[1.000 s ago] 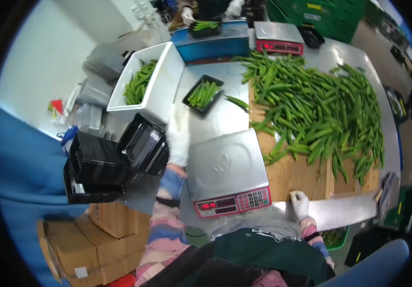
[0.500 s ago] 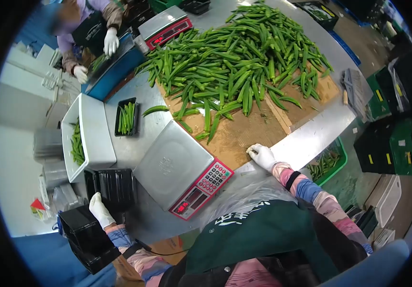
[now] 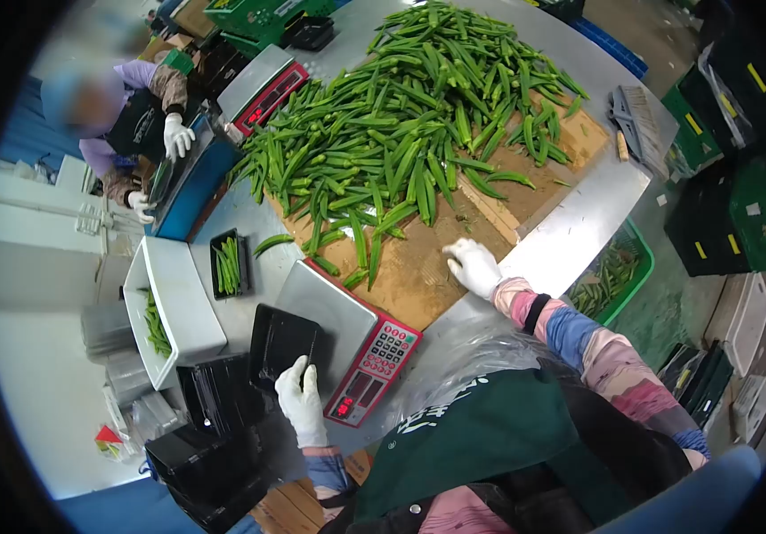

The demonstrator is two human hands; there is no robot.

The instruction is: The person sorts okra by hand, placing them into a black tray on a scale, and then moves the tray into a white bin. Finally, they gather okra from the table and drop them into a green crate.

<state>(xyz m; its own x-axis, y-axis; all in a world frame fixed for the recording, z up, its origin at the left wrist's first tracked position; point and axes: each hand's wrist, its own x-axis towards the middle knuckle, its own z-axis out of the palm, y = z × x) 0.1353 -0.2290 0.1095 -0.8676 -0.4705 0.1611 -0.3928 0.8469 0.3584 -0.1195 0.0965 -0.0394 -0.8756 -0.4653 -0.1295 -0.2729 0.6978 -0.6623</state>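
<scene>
Gripping a Black Tray at the Scale's Left Edge

And here is the left hand (image 3: 301, 400), clamped on the near rim of a black tray (image 3: 285, 343), thumb and fingers pinching it tight! That tray sits tilted at the left edge of the scale (image 3: 343, 320), overlapping its metal plate in this view; whether the two touch, I cannot tell. Red digits glow on the scale's near end, too small to read.

Over to the right hand (image 3: 474, 269), right of the scale: released, fingers loosely bent, poised at the near part of the cardboard (image 3: 418, 289). Contact there? Cannot tell.

Look at that okra pile (image 3: 409, 133), a great green heap spread across the table (image 3: 570, 254) beyond the scale, its nearest pods just beside the scale's far corner. Left of the scale, a filled tray (image 3: 228, 265) shows its row of okra, with a single pod (image 3: 272, 243) lying between the two. Farther left of the scale stands the white box (image 3: 189, 311), more okra inside, and black trays (image 3: 222, 392) crowd the scale's near left. Beyond the scale, far left, a co-worker's gloved hand (image 3: 178, 138) hovers by a blue stand (image 3: 189, 191).
</scene>
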